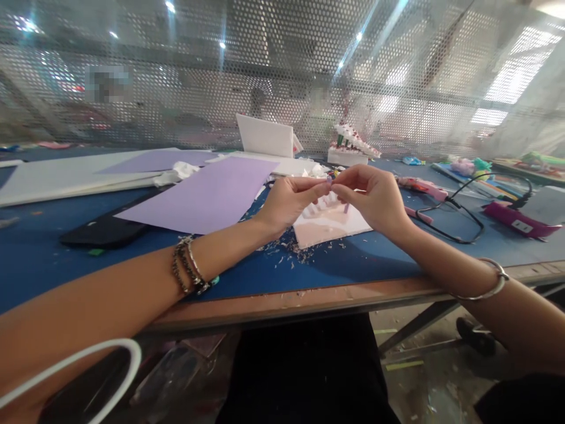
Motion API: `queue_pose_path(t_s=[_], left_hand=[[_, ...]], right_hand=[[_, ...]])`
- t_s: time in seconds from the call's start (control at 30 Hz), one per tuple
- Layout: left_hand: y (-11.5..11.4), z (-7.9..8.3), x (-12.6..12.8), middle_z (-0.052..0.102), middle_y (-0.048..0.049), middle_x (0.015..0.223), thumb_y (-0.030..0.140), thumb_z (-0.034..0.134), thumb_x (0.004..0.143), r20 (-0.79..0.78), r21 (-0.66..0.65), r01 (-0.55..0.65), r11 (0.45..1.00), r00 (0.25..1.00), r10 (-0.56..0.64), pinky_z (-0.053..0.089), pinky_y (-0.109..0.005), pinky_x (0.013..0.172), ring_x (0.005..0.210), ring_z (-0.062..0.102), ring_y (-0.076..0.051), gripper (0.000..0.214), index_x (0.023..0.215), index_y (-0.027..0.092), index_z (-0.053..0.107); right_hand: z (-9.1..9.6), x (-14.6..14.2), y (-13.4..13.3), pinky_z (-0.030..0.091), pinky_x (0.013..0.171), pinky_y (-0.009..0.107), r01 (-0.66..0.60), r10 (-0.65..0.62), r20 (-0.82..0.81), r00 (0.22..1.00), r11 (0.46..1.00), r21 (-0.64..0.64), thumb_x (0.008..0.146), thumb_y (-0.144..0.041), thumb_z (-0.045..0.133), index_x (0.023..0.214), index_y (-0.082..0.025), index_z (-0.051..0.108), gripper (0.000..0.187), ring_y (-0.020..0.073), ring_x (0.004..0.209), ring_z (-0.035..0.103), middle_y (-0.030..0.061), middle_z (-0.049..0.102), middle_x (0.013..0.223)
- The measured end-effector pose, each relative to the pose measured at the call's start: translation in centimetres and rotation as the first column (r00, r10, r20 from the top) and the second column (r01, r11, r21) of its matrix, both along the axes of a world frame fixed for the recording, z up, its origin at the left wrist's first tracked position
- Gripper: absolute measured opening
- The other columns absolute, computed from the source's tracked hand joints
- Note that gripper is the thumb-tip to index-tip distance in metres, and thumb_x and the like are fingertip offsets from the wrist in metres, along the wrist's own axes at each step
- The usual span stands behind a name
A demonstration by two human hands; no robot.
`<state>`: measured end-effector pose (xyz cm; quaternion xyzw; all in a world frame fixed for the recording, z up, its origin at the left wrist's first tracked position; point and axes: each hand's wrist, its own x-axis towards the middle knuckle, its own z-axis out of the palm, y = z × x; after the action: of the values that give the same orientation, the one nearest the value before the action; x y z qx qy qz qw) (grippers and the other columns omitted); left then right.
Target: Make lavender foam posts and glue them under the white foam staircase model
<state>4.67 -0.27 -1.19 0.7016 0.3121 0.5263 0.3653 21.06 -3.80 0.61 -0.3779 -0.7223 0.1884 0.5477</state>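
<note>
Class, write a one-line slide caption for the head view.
Left hand and right hand pinch a tiny purple piece above a pale board on a blue table.

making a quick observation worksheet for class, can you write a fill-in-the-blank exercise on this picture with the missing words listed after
The left grip and right grip meet at a small purple piece, and a metal bangle circles the person's ____ arm.
The broad purple sheet lies to the person's ____ of that piece.
The tabletop is coloured ____.
The grey screen beyond it is pierced with many small ____.

Missing words: right; left; blue; holes
</note>
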Motion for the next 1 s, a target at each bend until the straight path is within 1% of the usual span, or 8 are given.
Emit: queue_pose_path(t_s=[0.27,0.4,0.53,0.7,0.77,0.83,0.9,1.0], left_hand=[[-0.4,-0.1,0.2,0.071,-0.0028,0.08,0.041,0.066,0.071,-0.029,0.024,0.005,1.0,1.0,-0.004,0.046,-0.025,0.064,0.071,0.058,-0.012,0.025,0.085,0.021,0.073],[-0.6,0.0,0.3,0.071,-0.0029,0.079,0.04,0.068,0.069,-0.033,0.02,-0.014,1.0,0.999,0.015,0.047,-0.026,0.066,0.073,0.06,-0.014,0.025,0.084,0.02,0.073],[-0.6,0.0,0.2,0.07,-0.0039,0.077,0.041,0.067,0.07,-0.043,0.045,-0.013,0.999,0.999,0.015,0.047,-0.027,0.066,0.074,0.061,-0.015,0.025,0.081,0.019,0.071],[-1.1,0.3,0.3,0.067,-0.0033,0.071,0.041,0.066,0.07,-0.058,0.067,-0.006,0.998,0.998,0.01,0.048,-0.027,0.063,0.064,0.059,-0.012,0.025,0.075,0.017,0.067],[-1.3,0.5,0.3,0.066,-0.0037,0.071,0.039,0.065,0.071,-0.098,0.085,-0.015,0.996,0.995,0.023,0.047,-0.026,0.061,0.062,0.058,-0.012,0.024,0.074,0.015,0.064],[-1.2,0.8,0.0,0.066,-0.0049,0.075,0.038,0.063,0.072,-0.167,0.138,-0.049,0.989,0.983,0.071,0.047,-0.027,0.063,0.066,0.059,-0.013,0.024,0.078,0.014,0.063],[-0.6,1.0,-0.4,0.066,-0.0069,0.087,0.038,0.06,0.073,-0.264,0.204,-0.072,0.976,0.956,0.126,0.048,-0.028,0.069,0.076,0.06,-0.016,0.03,0.09,0.015,0.063],[0.9,1.4,-1.2,0.057,-0.0116,0.119,0.043,0.061,0.069,-0.476,0.246,-0.021,0.969,0.868,0.14,0.045,-0.034,0.085,0.102,0.056,-0.024,0.056,0.118,0.017,0.053]], right_hand=[[-0.3,-0.1,0.1,0.049,0.059,0.027,0.015,-0.015,0.003,1.0,1.0,0.008,0.067,-0.028,0.066,0.071,-0.017,0.06,0.013,0.0101,0.061,0.059,0.0007,0.064,0.068],[-0.2,-0.1,0.0,0.049,0.06,0.027,0.042,-0.042,-0.001,0.999,0.999,-0.008,0.066,-0.026,0.066,0.071,-0.018,0.06,0.011,0.011,0.063,0.06,0.0009,0.065,0.07],[-0.3,-0.2,0.0,0.049,0.06,0.027,0.012,-0.012,-0.021,1.0,0.999,-0.03,0.066,-0.027,0.066,0.076,-0.018,0.062,0.014,0.0116,0.066,0.061,0.0017,0.066,0.073],[-0.5,-0.1,0.2,0.048,0.059,0.027,0.004,-0.005,-0.009,1.0,0.999,-0.043,0.068,-0.029,0.065,0.074,-0.018,0.066,0.013,0.0121,0.067,0.061,0.002,0.067,0.073],[-0.4,0.0,0.2,0.048,0.059,0.028,0.003,-0.003,-0.008,1.0,0.999,-0.05,0.067,-0.029,0.065,0.073,-0.017,0.067,0.013,0.012,0.065,0.06,0.002,0.067,0.072],[-0.3,0.3,0.1,0.048,0.059,0.028,0.014,-0.014,-0.002,1.0,0.998,-0.059,0.066,-0.027,0.066,0.072,-0.016,0.067,0.012,0.0117,0.064,0.06,0.0021,0.066,0.071],[0.0,0.9,-0.3,0.047,0.059,0.028,0.035,-0.034,0.005,0.999,0.997,-0.071,0.065,-0.025,0.066,0.071,-0.016,0.067,0.011,0.0114,0.063,0.059,0.002,0.066,0.071],[0.0,2.1,-1.2,0.046,0.059,0.027,0.059,-0.058,0.02,0.998,0.995,-0.084,0.065,-0.025,0.067,0.07,-0.017,0.066,0.009,0.0106,0.061,0.057,0.0012,0.065,0.069]])
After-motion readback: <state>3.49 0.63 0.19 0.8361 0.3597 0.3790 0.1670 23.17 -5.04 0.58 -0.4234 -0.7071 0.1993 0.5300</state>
